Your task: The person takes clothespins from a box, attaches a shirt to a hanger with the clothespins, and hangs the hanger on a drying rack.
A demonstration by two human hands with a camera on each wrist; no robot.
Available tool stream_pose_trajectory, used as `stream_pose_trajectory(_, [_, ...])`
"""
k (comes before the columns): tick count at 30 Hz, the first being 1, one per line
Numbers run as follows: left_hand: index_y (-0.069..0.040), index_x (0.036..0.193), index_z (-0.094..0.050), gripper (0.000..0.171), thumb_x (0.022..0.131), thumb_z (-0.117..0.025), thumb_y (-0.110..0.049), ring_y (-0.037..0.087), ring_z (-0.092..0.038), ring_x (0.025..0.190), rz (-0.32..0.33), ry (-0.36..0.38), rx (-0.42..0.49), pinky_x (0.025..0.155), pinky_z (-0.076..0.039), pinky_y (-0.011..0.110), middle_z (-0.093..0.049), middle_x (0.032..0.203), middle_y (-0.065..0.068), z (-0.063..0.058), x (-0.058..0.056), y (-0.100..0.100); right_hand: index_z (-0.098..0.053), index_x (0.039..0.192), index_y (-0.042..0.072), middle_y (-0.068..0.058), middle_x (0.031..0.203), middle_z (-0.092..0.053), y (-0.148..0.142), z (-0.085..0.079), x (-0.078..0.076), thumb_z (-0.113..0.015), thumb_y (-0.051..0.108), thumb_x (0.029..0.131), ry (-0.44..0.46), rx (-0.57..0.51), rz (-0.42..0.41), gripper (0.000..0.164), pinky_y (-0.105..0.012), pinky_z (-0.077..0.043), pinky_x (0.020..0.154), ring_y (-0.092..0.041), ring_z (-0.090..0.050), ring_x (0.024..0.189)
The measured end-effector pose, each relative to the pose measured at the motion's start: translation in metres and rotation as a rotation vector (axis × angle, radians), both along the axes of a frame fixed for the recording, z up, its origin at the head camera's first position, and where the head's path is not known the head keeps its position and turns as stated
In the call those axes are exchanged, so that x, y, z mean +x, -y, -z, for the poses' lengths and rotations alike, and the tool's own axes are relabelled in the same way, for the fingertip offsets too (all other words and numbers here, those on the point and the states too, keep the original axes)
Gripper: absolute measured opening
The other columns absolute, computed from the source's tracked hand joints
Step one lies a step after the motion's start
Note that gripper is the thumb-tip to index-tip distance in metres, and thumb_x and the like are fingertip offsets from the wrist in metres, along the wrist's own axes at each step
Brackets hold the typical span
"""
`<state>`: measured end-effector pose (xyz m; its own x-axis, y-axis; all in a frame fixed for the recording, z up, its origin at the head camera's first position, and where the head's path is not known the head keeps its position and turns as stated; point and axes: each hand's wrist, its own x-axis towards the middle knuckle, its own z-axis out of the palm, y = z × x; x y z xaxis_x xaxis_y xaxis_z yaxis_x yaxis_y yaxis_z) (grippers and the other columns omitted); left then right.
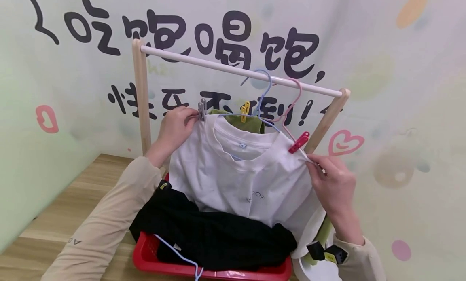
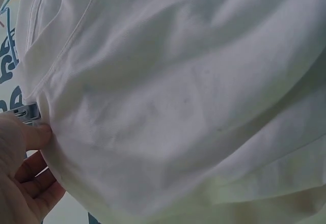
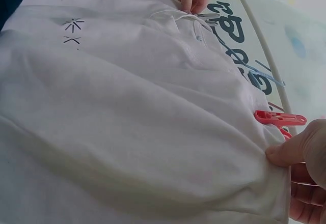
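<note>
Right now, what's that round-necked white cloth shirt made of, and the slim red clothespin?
The white shirt looks like soft, matte fabric, maybe cotton: it drapes in folds. The red clothespin is probably smooth plastic: its red looks even.

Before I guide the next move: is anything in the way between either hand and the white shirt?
Nothing visible is. The left hand pinches the white shirt at one shoulder, right beside the gray clip; the right hand pinches the other, just outward of the red clip.
</note>
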<state>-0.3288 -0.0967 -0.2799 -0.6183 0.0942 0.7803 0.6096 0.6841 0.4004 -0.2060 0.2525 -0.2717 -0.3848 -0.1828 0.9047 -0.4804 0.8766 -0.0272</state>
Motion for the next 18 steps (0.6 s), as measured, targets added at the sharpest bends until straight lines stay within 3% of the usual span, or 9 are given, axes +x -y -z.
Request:
stream_pose_trajectory(7, [0.003,0.095,-0.070,0.014,0.083,-0.065,-0.003,0.034,-0.063,0.089,0.030,0.011,-0.013,0.080,-0.049,0.045,-0.068,0.092,0.017,0.000,-0.003,0.003,-0.073,0.088,0.001,-0.013,0.076,-0.068,-0.001,0.001,0.001,-0.077,-0.004,0.070,0.004,-0.061,-0.050,0.019,-0.010,-0.039,0.060,-0.024,-0.058,0.063])
stream_pose_trajectory(13, [0.003,0.098,-0.068,0.018,0.083,-0.065,-0.006,0.035,-0.062,0.093,0.036,0.035,-0.035,0.081,-0.048,0.046,-0.068,0.097,0.018,0.002,-0.004,0.006,-0.072,0.090,0.000,-0.012,0.079,-0.067,-0.011,0.005,0.006,-0.076,-0.003,0.071,0.034,-0.111,-0.088,0.020,-0.004,-0.039,0.063,-0.017,-0.056,0.069])
stream_pose_trajectory(18, [0.005,0.103,-0.066,0.022,0.084,-0.063,-0.004,0.035,-0.062,0.097,0.024,0.072,-0.052,0.083,-0.048,0.047,-0.067,0.102,0.021,0.007,0.004,0.016,-0.072,0.090,-0.004,-0.017,0.082,-0.067,-0.021,0.013,0.017,-0.071,-0.005,0.073,-0.056,-0.189,-0.165,0.016,-0.007,-0.043,0.072,-0.003,-0.055,0.074])
